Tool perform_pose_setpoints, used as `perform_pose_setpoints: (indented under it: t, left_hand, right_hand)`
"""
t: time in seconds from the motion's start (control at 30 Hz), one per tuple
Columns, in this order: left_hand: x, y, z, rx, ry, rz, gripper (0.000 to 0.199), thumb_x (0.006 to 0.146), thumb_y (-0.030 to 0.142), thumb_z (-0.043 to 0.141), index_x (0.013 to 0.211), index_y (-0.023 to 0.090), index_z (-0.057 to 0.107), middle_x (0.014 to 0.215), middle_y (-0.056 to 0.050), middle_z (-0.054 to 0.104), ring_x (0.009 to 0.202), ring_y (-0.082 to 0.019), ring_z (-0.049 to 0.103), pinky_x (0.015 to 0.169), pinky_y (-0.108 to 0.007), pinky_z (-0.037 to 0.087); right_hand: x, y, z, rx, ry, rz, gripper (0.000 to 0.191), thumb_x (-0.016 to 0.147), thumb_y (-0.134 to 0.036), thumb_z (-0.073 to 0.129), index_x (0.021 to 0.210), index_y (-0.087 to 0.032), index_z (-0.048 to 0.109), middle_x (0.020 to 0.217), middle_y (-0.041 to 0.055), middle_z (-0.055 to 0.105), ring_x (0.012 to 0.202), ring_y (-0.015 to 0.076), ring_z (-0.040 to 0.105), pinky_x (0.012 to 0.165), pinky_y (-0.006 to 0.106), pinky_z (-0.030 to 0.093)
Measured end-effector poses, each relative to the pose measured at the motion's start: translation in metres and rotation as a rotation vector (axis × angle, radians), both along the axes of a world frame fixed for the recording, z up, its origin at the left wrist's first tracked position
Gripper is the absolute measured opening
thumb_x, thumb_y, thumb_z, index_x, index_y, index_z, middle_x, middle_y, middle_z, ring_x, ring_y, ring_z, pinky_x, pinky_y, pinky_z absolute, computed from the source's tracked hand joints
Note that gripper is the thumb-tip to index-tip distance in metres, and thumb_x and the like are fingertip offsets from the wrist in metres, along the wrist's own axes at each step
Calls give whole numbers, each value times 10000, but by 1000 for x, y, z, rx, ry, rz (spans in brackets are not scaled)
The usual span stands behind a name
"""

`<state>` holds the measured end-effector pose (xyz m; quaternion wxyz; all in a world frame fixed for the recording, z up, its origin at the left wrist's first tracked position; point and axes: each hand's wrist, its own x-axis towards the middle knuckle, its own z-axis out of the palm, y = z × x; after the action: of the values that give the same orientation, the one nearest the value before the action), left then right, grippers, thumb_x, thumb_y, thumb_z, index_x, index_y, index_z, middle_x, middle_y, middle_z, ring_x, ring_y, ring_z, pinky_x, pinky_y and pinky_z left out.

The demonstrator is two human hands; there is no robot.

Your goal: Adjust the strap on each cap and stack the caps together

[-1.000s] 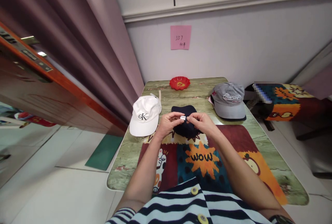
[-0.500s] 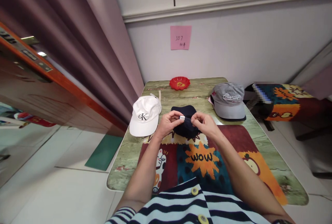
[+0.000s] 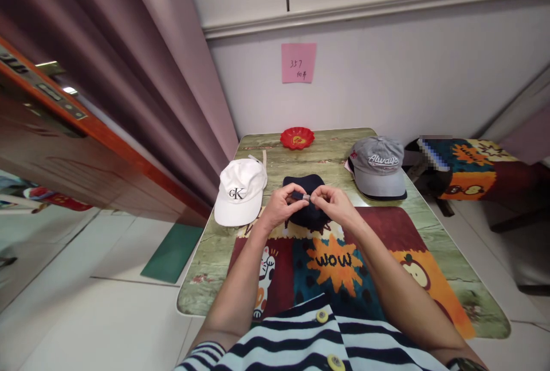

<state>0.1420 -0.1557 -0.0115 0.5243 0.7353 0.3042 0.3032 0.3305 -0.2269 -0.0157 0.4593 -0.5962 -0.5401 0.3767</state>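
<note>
A dark navy cap [image 3: 304,181] lies at the middle of the table, its brim at the far side. My left hand [image 3: 280,206] pinches a small shiny piece, which looks like the buckle [image 3: 306,197] of the cap's back strap. Right beside it, my right hand [image 3: 337,205] is closed in a pinch on the strap, most of which the fingers hide. The two sets of fingertips nearly touch above the cap. To the left sits a white cap [image 3: 243,179] with black CK letters. Off to the right are stacked caps, a grey one [image 3: 378,159] reading "Always" on top.
A red scalloped dish [image 3: 297,138] stands near the back edge of the green wood-patterned table [image 3: 197,279]. A colourful mat [image 3: 335,268] covers the front part. A pink note [image 3: 298,63] is stuck on the wall, and an orange-edged door [image 3: 98,142] stands at the left.
My right hand has moved left, closing the gap to my left hand, so less of the strap shows between them. The caps and the dish stay put.
</note>
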Motion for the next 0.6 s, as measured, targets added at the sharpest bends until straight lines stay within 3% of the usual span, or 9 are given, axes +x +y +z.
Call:
perform_pose_setpoints:
  t: [0.2,0.43,0.6]
  left_hand:
    - [1,-1,1,-46,-20,25,308,745,370,817,934,168,680,815,-7,673,658,-111,593,607,-213,445]
    - [-2,-2,-1,-222,-131,6,372,660,352,886,906,148,697,862,-37,734,760,-155,685,743,-264,531]
    - [-2,-2,4,-134,-59,12,294,813,429,767,878,145,727,798,-36,715,710,-132,655,674,-232,510]
  right_hand:
    - [-1,1,0,10,7,21,306,818,-478,671,746,-181,687,654,30,665,574,137,513,531,256,351]
    - [-3,4,-7,-21,188,-15,377,738,-528,769,828,-174,676,692,33,715,610,153,598,572,256,397]
    - [2,6,-9,51,111,-39,411,873,-571,612,825,-186,746,760,46,739,695,178,639,643,282,446]
